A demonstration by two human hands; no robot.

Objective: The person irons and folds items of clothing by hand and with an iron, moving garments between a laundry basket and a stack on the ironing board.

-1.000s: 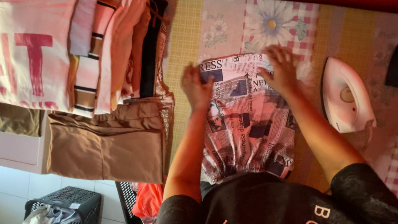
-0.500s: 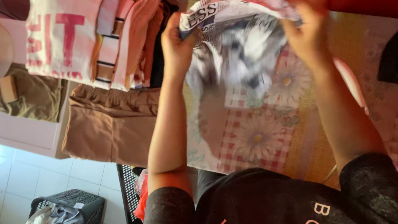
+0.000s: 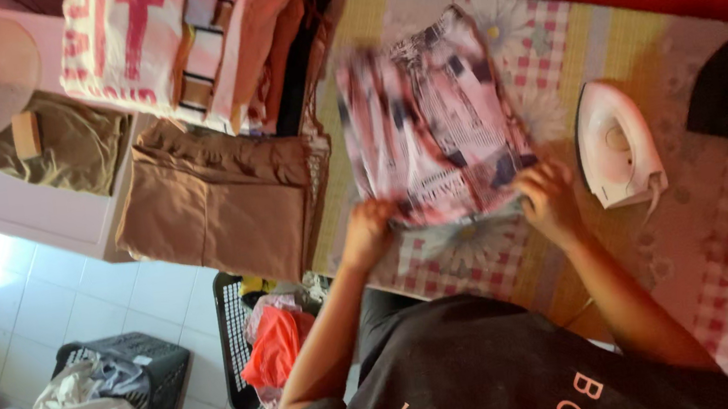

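The pink printed garment lies spread on the floral desk. The left hand and right hand pinch its near edge. A white iron rests at 3 o'clock, folded clothes at 9 o'clock.

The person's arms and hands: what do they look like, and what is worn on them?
Both arms are bare from above the elbow down to the left hand and the right hand. No gloves, watch or rings show. Short sleeves of a dark grey T-shirt with pale pinkish lettering cover the upper arms.
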